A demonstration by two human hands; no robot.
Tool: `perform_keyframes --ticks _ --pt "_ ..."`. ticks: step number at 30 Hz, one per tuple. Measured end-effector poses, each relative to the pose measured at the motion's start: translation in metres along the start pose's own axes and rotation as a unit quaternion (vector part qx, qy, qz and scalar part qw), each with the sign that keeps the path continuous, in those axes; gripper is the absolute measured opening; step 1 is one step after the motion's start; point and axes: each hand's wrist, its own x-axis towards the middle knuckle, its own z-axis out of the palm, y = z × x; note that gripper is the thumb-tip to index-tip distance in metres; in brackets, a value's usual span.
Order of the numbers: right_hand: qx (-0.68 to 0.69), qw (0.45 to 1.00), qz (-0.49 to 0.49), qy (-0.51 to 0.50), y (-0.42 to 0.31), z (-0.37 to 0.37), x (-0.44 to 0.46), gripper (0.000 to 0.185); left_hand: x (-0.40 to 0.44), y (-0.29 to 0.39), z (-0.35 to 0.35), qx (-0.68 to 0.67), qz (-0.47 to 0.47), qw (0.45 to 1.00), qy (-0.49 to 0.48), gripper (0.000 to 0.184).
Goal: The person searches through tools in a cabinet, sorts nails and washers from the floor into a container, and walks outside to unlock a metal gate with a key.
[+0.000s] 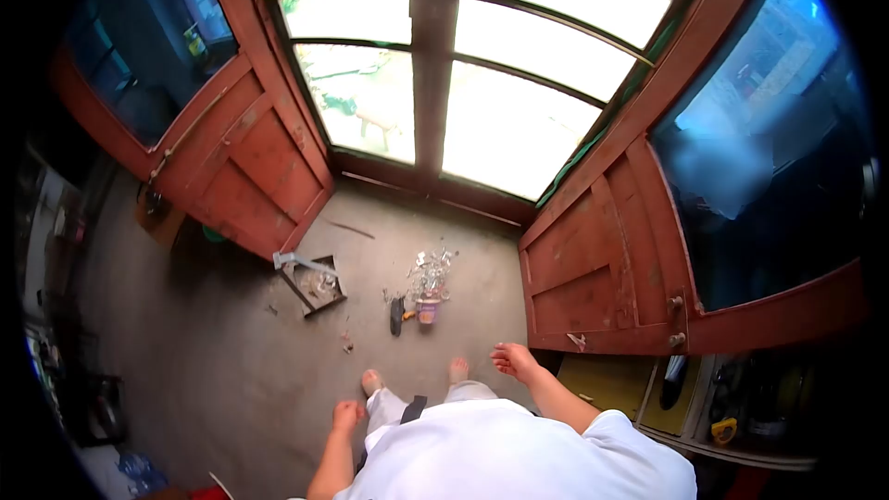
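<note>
My left hand (pixel 348 414) hangs low beside my left leg. Its fingers are curled in, and nothing shows in them. Out to the right, my right hand (pixel 514 361) is held with its fingers loosely bent and apart, holding nothing. Both hands are clear of the things on the floor. In front of my feet stands a small purple tub (pixel 427 311). Beside it lies a black tool with a yellow part (pixel 397 317), its kind unclear. Just beyond is a scattered heap of small shiny metal pieces (pixel 431 270).
A shallow dark-edged tray (pixel 325 307) holds small bits, with a grey hammer-like tool (pixel 301 262) across its rim. Red-brown door leaves (pixel 259 162) stand at both sides of a barred glass door (pixel 431 83). At the right is a shelf (pixel 602 387) with tools.
</note>
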Motion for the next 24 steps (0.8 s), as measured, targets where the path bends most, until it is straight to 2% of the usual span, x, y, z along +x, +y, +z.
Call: perform_keyframes --ticks 1,4,8,10,13,16,18,21,24 --pt "-0.091 0.995 -0.039 0.005 -0.006 0.008 0.001 0.018 -0.008 0.000 -0.009 0.013 -0.014 1.000 -0.004 0.020" --pt "-0.186 0.976 -0.067 0.087 0.008 0.000 0.036 0.017 0.021 -0.056 -0.044 -0.043 -0.068 0.997 0.011 0.017" --pt "-0.032 0.974 0.009 0.222 0.050 -0.027 0.053 0.014 0.051 -0.085 -0.091 -0.082 -0.157 0.984 0.001 0.015" --pt "-0.016 0.956 0.042 0.289 0.076 -0.025 0.049 0.016 0.071 -0.088 -0.122 -0.092 -0.185 0.978 -0.008 0.015" --pt "-0.042 0.954 0.114 0.273 0.115 0.000 0.049 0.017 0.105 -0.088 -0.176 -0.095 -0.211 0.972 -0.024 0.014" --pt "-0.093 0.966 0.084 0.228 0.121 0.077 0.023 0.018 0.147 -0.073 -0.232 -0.090 -0.215 0.972 -0.033 0.013" --pt "-0.148 0.970 0.027 0.193 0.115 0.129 0.013 0.018 0.174 -0.056 -0.266 -0.087 -0.197 0.976 -0.019 0.013" --pt "-0.201 0.969 -0.037 0.139 0.101 0.202 -0.001 0.020 0.202 -0.006 -0.300 -0.095 -0.136 0.986 0.032 0.010" --pt "-0.254 0.959 -0.070 0.104 0.098 0.236 0.001 0.025 0.232 0.037 -0.315 -0.127 -0.076 0.989 0.025 0.010"
